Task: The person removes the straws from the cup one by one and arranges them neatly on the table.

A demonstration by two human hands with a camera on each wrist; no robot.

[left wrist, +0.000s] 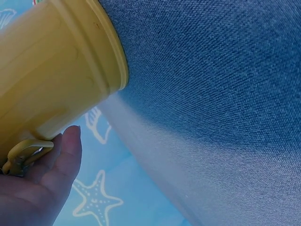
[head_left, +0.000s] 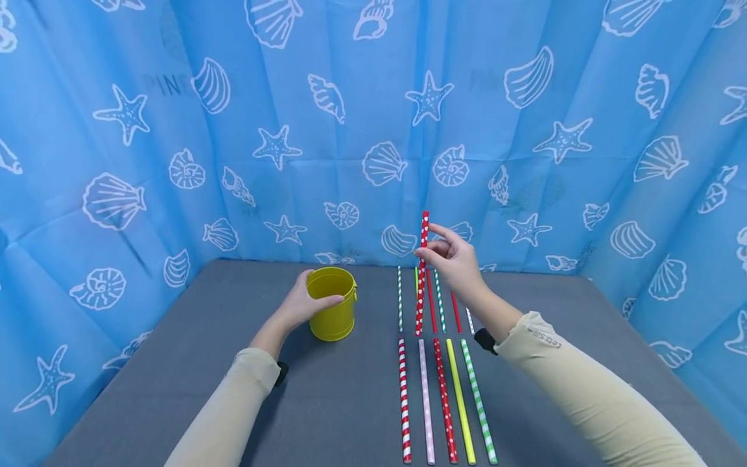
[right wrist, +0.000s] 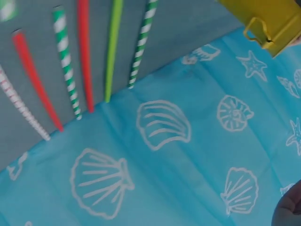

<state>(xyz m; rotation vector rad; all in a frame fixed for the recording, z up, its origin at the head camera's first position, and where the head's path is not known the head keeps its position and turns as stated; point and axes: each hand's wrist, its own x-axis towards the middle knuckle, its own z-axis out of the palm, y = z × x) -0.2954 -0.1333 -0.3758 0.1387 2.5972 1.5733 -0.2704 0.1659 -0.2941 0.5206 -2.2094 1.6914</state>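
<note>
My left hand [head_left: 303, 302] grips a small yellow bucket [head_left: 334, 324] by its side, thumb along the front near the rim. The bucket stands upright on the left of the straws; the left wrist view shows its loop-shaped ear [left wrist: 29, 151] beside the fingers. Between thumb and fingers, my right hand [head_left: 454, 259] pinches a red paper straw with white spots [head_left: 421, 285], held nearly upright over the back row of straws. Only part of the right hand [right wrist: 289, 207] enters the right wrist view, at the lower right edge, and the held straw is out of that view.
A front row of straws holds a red-and-white striped one [head_left: 404, 402], a pink one [head_left: 427, 402], a yellow one [head_left: 461, 402] and others. Behind lie several thinner straws, including a lime green one [right wrist: 113, 52]. A blue shell-print curtain [head_left: 362, 130] borders the grey table [head_left: 175, 350].
</note>
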